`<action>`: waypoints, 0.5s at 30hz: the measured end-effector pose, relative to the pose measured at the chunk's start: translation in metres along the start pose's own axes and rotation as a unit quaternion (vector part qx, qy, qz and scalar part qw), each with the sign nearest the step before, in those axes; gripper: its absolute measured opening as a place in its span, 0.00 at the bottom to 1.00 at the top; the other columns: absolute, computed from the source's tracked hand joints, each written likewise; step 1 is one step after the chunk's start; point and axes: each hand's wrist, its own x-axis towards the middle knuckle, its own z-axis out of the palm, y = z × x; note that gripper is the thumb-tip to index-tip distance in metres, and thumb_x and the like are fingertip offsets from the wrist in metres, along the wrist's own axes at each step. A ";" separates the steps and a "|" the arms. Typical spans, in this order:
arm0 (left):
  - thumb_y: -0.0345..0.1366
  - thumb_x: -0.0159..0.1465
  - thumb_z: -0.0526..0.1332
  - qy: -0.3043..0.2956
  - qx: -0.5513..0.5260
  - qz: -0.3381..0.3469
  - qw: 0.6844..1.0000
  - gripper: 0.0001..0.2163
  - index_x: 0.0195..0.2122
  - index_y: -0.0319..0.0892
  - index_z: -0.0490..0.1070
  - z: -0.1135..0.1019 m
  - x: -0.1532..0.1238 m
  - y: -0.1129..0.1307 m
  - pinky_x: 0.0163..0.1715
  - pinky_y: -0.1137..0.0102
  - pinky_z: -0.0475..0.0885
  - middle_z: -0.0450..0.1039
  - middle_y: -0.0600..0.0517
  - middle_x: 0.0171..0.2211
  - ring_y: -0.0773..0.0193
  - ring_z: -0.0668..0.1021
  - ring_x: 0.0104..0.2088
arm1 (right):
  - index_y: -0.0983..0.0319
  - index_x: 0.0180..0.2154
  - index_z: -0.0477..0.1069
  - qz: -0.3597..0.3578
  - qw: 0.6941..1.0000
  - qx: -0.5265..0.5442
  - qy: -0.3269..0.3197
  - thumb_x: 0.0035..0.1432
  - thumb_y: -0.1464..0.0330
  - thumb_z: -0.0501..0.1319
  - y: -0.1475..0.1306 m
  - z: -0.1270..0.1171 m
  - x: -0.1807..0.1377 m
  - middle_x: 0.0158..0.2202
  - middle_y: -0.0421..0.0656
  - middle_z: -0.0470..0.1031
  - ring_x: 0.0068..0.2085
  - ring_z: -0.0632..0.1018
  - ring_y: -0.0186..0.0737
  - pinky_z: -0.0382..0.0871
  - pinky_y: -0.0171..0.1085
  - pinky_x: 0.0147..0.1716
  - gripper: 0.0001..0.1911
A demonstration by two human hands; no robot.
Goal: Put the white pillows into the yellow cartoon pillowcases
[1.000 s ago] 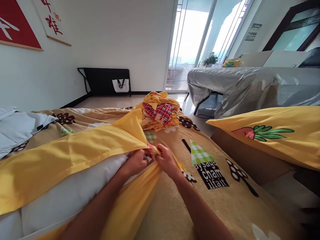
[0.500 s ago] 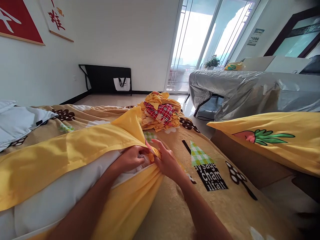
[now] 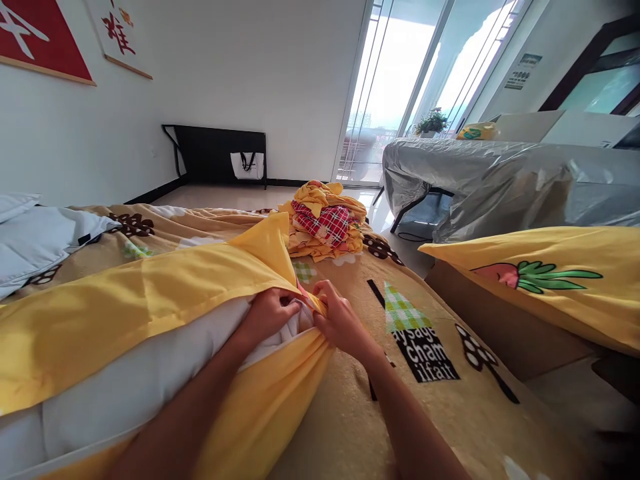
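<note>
A yellow duvet cover (image 3: 150, 293) lies across the bed with a white quilt (image 3: 125, 393) showing through its open side. At the corner of that opening my left hand (image 3: 267, 315) is closed round the white quilt's corner. My right hand (image 3: 340, 321) pinches the yellow cover's edge right beside it, fingers closed. Both hands meet at the same corner, over a tan printed blanket (image 3: 430, 373).
A pile of yellow and red-checked cloth (image 3: 325, 227) sits at the bed's far end. A yellow carrot-print pillow (image 3: 540, 280) lies to the right, a grey-white pillow (image 3: 35, 240) to the left. Beyond stand a plastic-covered table (image 3: 500, 180) and glass doors (image 3: 400, 80).
My right hand's fingers, spread half a second ago, have closed on the cover's edge again. The left hand stays on the quilt corner. The view has drifted slightly.
</note>
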 end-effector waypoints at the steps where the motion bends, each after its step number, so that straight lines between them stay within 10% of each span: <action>1: 0.36 0.54 0.58 -0.006 -0.026 -0.020 0.999 0.12 0.35 0.40 0.78 -0.001 0.000 0.000 0.44 0.68 0.70 0.80 0.52 0.35 0.59 0.78 0.39 | 0.59 0.42 0.62 -0.015 1.000 0.008 0.010 0.48 0.73 0.53 0.001 0.000 0.000 0.26 0.35 0.67 0.27 0.66 0.34 0.56 0.30 0.28 0.16; 8: 0.38 0.51 0.57 0.055 -0.073 -0.136 0.986 0.10 0.28 0.38 0.76 -0.004 0.001 0.006 0.39 0.68 0.71 0.79 0.51 0.31 0.57 0.77 0.38 | 0.61 0.33 0.74 -0.076 0.993 0.076 -0.056 0.52 0.73 0.53 0.004 -0.001 0.003 0.32 0.39 0.75 0.34 0.71 0.34 0.61 0.31 0.37 0.11; 15: 0.36 0.49 0.55 -0.106 -0.085 -0.033 0.990 0.08 0.19 0.41 0.69 -0.009 0.000 0.004 0.31 0.73 0.67 0.71 0.56 0.20 0.66 0.72 0.27 | 0.59 0.33 0.76 -0.033 0.997 -0.022 -0.059 0.51 0.76 0.54 0.001 0.002 0.001 0.29 0.39 0.75 0.31 0.71 0.34 0.59 0.30 0.33 0.13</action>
